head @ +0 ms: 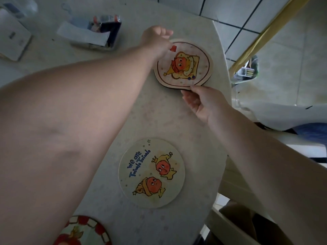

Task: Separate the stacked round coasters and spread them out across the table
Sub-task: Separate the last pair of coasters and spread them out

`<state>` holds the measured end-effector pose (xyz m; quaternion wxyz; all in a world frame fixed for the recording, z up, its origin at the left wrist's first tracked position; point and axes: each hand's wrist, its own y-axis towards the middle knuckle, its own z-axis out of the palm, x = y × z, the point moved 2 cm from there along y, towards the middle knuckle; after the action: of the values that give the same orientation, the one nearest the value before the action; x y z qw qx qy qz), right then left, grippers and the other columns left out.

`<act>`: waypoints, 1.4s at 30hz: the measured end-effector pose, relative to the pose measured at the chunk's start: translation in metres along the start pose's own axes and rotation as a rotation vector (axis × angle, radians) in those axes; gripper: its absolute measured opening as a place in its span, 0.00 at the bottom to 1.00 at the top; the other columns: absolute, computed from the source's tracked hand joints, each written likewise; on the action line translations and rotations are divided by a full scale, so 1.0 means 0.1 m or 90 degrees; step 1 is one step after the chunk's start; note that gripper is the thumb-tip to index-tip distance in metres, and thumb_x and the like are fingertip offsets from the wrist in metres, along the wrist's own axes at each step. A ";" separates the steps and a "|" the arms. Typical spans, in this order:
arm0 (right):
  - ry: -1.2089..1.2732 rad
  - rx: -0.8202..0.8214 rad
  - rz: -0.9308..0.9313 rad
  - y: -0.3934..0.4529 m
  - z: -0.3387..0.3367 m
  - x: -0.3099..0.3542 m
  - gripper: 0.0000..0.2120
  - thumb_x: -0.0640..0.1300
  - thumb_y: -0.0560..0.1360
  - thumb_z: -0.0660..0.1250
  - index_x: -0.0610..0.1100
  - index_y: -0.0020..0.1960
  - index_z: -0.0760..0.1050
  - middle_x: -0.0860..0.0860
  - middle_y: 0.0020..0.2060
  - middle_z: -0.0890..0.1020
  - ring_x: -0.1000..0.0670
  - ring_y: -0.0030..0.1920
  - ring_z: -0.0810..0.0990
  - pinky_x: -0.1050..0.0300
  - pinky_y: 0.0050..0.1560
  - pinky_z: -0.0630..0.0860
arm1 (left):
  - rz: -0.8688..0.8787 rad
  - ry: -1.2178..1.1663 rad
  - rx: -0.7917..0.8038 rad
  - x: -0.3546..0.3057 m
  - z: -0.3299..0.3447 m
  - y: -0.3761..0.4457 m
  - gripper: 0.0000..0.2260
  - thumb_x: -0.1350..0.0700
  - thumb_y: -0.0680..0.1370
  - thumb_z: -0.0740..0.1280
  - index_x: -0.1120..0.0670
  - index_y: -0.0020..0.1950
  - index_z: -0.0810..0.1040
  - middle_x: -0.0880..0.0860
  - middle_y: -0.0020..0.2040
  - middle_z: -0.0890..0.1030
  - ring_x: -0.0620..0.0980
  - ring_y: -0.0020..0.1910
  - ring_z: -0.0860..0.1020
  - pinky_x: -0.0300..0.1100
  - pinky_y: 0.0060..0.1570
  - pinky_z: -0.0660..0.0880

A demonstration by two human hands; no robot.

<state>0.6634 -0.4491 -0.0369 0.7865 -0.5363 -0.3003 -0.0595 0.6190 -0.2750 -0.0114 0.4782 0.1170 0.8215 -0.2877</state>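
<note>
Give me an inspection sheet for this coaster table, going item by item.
Surface: pale speckled table, rounded edge on the right.
Job's things: toast coaster at the far edge, a dark edge showing beneath it; twin-character coaster lying flat, apart; red-patterned coaster partly in view at the near edge.
Clutter: open box and white items far left, blurred.
Grippers: left hand on the toast coaster's far-left rim; right hand with a grip on its near rim.
Cables: nothing seen.
Surroundings: tiled floor, yellow pole.

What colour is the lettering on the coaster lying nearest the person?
Blue, on a cream face of the coaster, seen in the head view.
</note>
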 end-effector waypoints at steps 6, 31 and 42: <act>-0.062 -0.022 -0.022 0.00 0.01 0.00 0.08 0.37 0.76 0.66 0.39 0.55 0.73 0.46 0.40 0.83 0.52 0.33 0.84 0.61 0.28 0.80 | -0.002 -0.009 -0.004 0.15 0.00 -0.02 0.20 0.67 0.74 0.63 0.52 0.64 0.74 0.51 0.66 0.75 0.46 0.64 0.73 0.31 0.49 0.69; -0.942 0.078 -0.351 -0.94 -0.57 -0.68 0.14 0.47 0.75 0.65 0.46 0.60 0.78 0.50 0.56 0.83 0.50 0.57 0.80 0.57 0.58 0.74 | -0.043 0.344 -0.038 1.37 -0.73 -1.91 0.08 0.48 0.76 0.66 0.51 0.50 0.79 0.47 0.43 0.81 0.48 0.38 0.79 0.41 0.37 0.76; -0.923 0.006 -0.292 -1.04 -0.70 -1.05 0.13 0.45 0.73 0.67 0.44 0.57 0.78 0.48 0.53 0.82 0.47 0.54 0.79 0.57 0.51 0.73 | -0.128 0.335 0.001 1.48 -0.70 -2.34 0.09 0.56 0.75 0.66 0.54 0.55 0.78 0.51 0.49 0.82 0.49 0.45 0.79 0.41 0.40 0.75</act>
<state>0.5633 -0.5777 -0.0265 0.3626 -0.3622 -0.8460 0.1469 0.3835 -0.4354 -0.0267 0.2177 0.1057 0.9246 -0.2941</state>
